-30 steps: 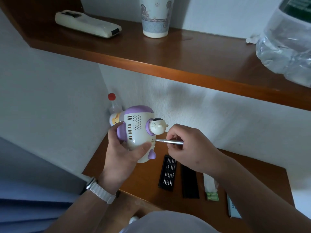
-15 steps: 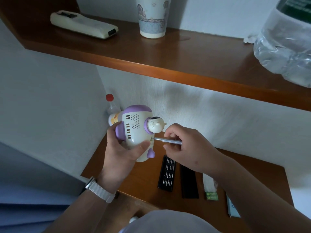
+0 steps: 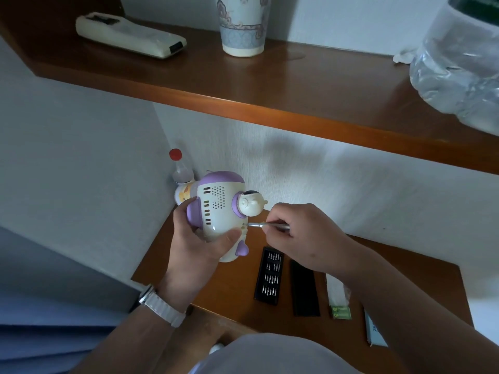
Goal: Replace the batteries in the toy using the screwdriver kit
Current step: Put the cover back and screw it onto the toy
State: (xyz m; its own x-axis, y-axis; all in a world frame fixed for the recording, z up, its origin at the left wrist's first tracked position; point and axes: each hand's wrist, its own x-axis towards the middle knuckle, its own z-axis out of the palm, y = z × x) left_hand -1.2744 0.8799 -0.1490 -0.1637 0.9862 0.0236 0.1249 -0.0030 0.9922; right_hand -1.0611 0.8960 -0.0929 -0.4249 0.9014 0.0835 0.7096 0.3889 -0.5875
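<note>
Domestic room: a brown wooden wall shelf [image 3: 270,85] carries a cream remote control [image 3: 129,36] and a patterned paper cup [image 3: 241,25] against white textured wallpaper [image 3: 337,179].

At frame centre the left hand [image 3: 199,244] grips a white and purple plastic toy [image 3: 218,211] above the brown wooden table [image 3: 216,292]. The right hand [image 3: 299,238] pinches a slim silver metal screwdriver [image 3: 259,225], tip touching the toy's lower right edge; a black tray of bits [image 3: 268,275] lies below
</note>
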